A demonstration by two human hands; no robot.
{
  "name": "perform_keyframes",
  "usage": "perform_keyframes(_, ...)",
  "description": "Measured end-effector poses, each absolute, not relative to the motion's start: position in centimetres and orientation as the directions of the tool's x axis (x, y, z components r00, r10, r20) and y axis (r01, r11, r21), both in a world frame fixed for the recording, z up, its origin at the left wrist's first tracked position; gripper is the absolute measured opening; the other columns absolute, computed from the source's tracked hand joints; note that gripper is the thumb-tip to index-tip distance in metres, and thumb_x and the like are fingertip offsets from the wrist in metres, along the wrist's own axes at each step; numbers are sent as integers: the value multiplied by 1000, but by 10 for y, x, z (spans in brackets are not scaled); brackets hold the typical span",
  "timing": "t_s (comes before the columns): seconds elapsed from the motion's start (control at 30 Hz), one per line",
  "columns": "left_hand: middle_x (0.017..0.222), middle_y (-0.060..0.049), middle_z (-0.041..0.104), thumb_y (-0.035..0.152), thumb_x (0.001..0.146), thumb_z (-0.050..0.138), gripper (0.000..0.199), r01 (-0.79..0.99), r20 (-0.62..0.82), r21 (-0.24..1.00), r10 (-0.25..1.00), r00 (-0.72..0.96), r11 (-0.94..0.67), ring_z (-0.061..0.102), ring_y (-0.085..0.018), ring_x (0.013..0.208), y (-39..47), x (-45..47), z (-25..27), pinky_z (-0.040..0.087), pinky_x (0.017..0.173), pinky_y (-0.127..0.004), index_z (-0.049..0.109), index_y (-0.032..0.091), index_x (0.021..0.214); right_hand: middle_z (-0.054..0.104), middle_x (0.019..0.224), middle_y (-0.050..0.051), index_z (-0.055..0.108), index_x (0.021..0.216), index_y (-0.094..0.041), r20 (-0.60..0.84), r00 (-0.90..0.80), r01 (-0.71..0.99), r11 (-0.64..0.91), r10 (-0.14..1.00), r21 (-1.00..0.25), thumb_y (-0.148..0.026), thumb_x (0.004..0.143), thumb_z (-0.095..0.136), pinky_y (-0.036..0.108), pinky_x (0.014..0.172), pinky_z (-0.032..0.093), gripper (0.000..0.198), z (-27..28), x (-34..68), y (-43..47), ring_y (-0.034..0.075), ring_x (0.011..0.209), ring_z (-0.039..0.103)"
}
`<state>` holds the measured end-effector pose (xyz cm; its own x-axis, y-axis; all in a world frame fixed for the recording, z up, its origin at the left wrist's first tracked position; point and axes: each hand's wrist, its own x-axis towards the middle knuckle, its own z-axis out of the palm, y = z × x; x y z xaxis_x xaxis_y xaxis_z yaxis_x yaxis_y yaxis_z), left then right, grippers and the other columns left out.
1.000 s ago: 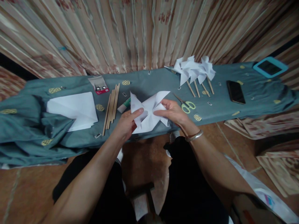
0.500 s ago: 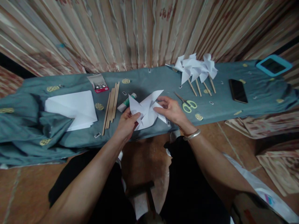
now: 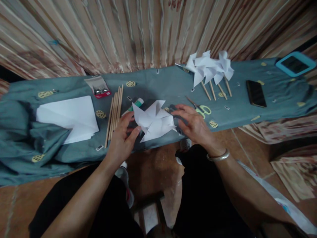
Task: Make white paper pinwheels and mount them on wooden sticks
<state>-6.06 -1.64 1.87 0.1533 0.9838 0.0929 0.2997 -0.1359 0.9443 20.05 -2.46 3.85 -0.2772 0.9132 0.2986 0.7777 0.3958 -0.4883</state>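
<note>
2 legs in black trousers are nearest, with 2 bare forearms reaching over them; 1 silver bracelet circles the right wrist. The left hand is open, thumb and fingers parted at the left edge of 1 white paper pinwheel; whether the thumb touches it, I cannot tell. The right hand is open too, fingers spread just beside the pinwheel's right edge. So the pinwheel lies between the 2 hands, on a green-grey cloth.

Left of the left hand are at least 5 wooden sticks, side by side, and farther left 1 stack of white paper, its sheets uncountable. Just behind the pinwheel lies 1 glue stick; beyond the right hand, 1 pair of green-handled scissors.

Farther back come 1 phone at right and 1 open red box of small metal pieces at left. Beyond, 4 mounted pinwheels overlap, 4 stick ends showing, and 1 blue-framed device sits far right before a pleated curtain.
</note>
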Motion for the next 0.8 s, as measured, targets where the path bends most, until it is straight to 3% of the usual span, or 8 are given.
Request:
perform_keyframes(0.1,140,-11,49,38,88,57,41,550,277,761,939,205,-344,45,-27,128,-19,-66,28,41,103,-49,57,23,125,45,144,12,64,115,-20,229,-344,736,413,911,-537,-12,82,56,52,109,37,36,37,200,-27,29,134,42)
perform_keyframes(0.2,129,-8,59,32,93,49,30,586,327,642,868,375,-495,49,-23,121,-22,-61,33,38,106,-47,62,23,118,47,142,11,70,103,-20,210,-340,677,394,916,-621,-16,83,59,50,108,38,23,36,192,-27,28,133,44)
perform_keyframes(0.3,122,-6,65,30,95,46,29,567,277,608,818,504,-555,50,-23,120,-25,-52,33,40,102,-47,65,23,115,54,136,8,73,93,-22,203,-307,623,357,930,-695,-20,84,61,49,107,40,15,36,187,-25,27,128,50)
perform_keyframes(0.5,118,-8,69,28,95,45,29,606,203,529,782,590,-594,54,-25,117,-28,-43,30,35,100,-49,65,19,114,58,134,6,74,89,-24,135,-251,553,256,959,-793,-26,84,63,45,108,39,12,37,184,-18,25,127,52)
perform_keyframes(0.67,116,-7,69,26,94,47,26,605,215,493,762,611,-625,56,-24,115,-27,-42,28,31,104,-50,65,19,112,56,136,6,73,94,-23,112,-262,565,247,958,-787,-27,88,56,45,108,40,18,38,178,-12,25,127,51)
perform_keyframes(0.8,114,-6,70,24,92,49,23,594,228,494,754,616,-635,56,-25,113,-27,-42,26,31,103,-53,67,22,105,55,136,6,74,87,-24,155,-247,615,278,956,-737,-26,85,62,48,108,40,12,34,167,-9,26,127,50)
